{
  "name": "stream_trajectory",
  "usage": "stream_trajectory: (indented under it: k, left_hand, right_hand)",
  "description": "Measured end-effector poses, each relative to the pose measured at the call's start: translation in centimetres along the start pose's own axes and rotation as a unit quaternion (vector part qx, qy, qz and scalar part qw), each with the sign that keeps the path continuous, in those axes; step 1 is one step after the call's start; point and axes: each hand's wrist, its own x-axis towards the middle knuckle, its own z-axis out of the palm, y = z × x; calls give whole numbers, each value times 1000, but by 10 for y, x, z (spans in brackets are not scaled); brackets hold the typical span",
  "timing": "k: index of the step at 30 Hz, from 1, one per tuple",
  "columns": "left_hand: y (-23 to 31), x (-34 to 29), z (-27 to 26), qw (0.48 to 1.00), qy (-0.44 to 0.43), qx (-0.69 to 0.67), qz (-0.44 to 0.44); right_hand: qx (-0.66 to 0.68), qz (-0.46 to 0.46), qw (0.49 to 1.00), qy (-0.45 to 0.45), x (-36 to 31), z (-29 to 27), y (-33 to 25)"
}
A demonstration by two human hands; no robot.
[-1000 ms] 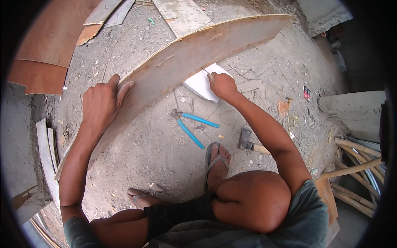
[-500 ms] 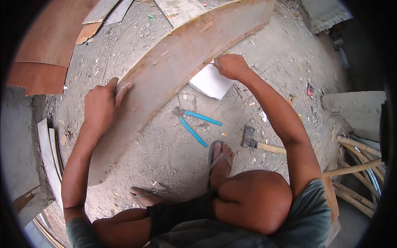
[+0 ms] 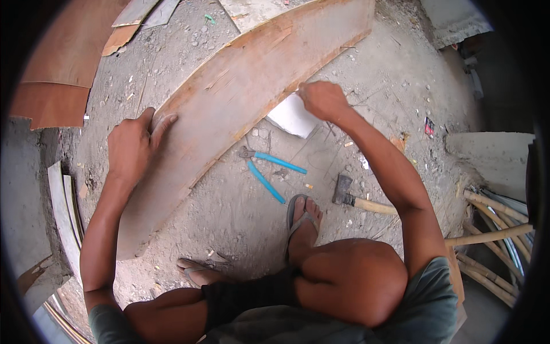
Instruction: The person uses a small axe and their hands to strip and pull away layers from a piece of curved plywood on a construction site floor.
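A long, weathered plywood board slants from the lower left to the far right, tilted up with its broad face toward me. My left hand is closed over its far edge, thumb on the face and fingers behind. At the near edge, right of the middle, is my right hand, closed in a fist with its knuckles up. Whatever it pinches is too small or hidden to make out. Just below that fist, a white slab lies partly behind the board.
Blue-handled pliers lie spread on the dusty ground before my foot. To their right rests a hatchet with a wooden handle. Brown plywood sheets are at the far left, bamboo poles at the right beside a concrete block.
The board and my left hand have shifted slightly left. My right fist has come a little nearer to me, and the thin piece that stuck out of it no longer shows.
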Motion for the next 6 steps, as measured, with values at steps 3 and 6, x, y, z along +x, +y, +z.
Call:
stream_trajectory:
  k: [3, 6]
  left_hand:
    - [8, 0, 12, 999, 23, 8, 32]
    - [-1, -1, 8, 999, 13, 26, 14]
  right_hand:
    - [20, 0, 999, 40, -3, 18, 7]
    - [39, 39, 998, -22, -2, -10, -2]
